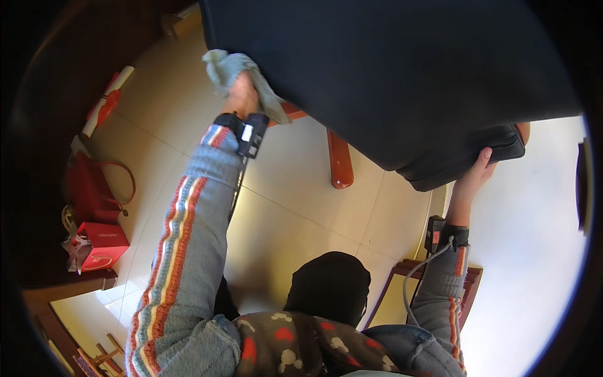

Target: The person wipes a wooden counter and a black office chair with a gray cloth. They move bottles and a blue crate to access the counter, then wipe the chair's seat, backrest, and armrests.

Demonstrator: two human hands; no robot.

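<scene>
My left hand [243,94] holds a pale grey-green cloth [226,68] against the left edge of a large black leather-like chair back [377,70]. Part of the cloth hangs down past my wrist, and the fingers are mostly hidden by it. At the right, my right hand [473,176] grips a black padded part [501,143] of the chair, thumb on top and fingers out of sight underneath. Below the chair a reddish-brown wooden leg [340,160] reaches out over the tiled floor.
Red paper bags [103,245] and a dark red bag with a looped handle [94,184] stand along the left. Rolled paper [108,101] lies beyond them. A wooden-framed piece [395,292] is beside my right arm, near a white wall [527,226]. Light tiles [301,212] cover the floor.
</scene>
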